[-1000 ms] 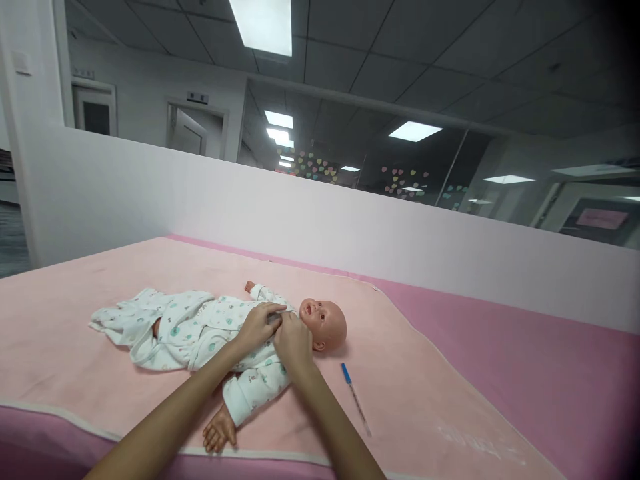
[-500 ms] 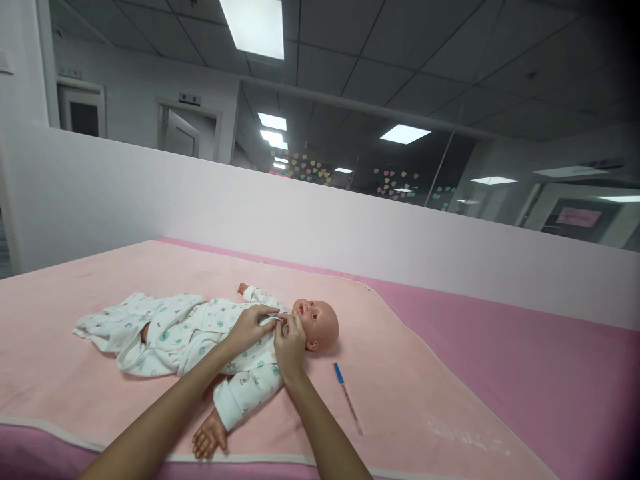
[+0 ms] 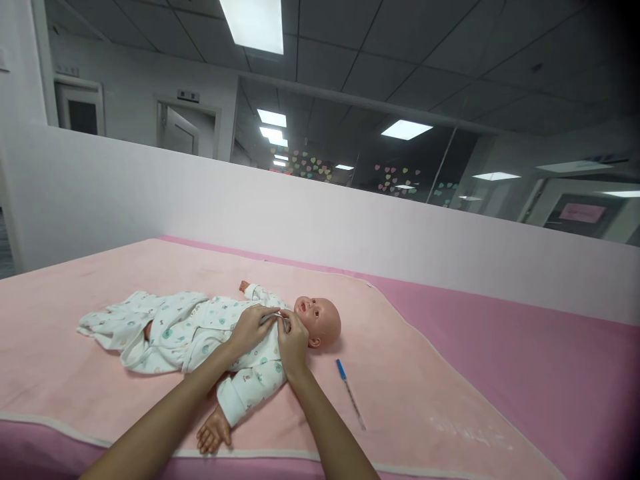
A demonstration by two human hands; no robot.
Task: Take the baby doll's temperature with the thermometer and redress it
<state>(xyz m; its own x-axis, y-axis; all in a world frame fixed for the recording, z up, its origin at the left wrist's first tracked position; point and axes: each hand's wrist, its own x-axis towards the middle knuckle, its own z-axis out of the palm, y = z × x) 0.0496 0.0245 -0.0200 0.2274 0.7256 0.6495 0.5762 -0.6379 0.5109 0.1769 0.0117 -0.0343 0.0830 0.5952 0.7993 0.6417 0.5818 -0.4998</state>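
A baby doll [image 3: 320, 320] lies on its back on a light pink blanket [image 3: 400, 380], head to the right, dressed in a white printed romper [image 3: 190, 330]. My left hand [image 3: 254, 328] and my right hand [image 3: 293, 343] meet at the doll's chest just below the chin. Both pinch the romper's collar edge with closed fingers. The doll's near arm sticks out toward me with its bare hand [image 3: 213, 437] at the blanket's front edge. A thin thermometer with a blue tip [image 3: 350, 393] lies on the blanket right of my right forearm.
The blanket covers a darker pink mattress [image 3: 550, 373] that extends to the right. A low white partition wall [image 3: 350, 227] runs along the far side. Behind it are glass panels with heart stickers and doors.
My hands stay at the doll's collar with small finger shifts. The view has drifted slightly, so the doll sits a little left of where it was a second ago.
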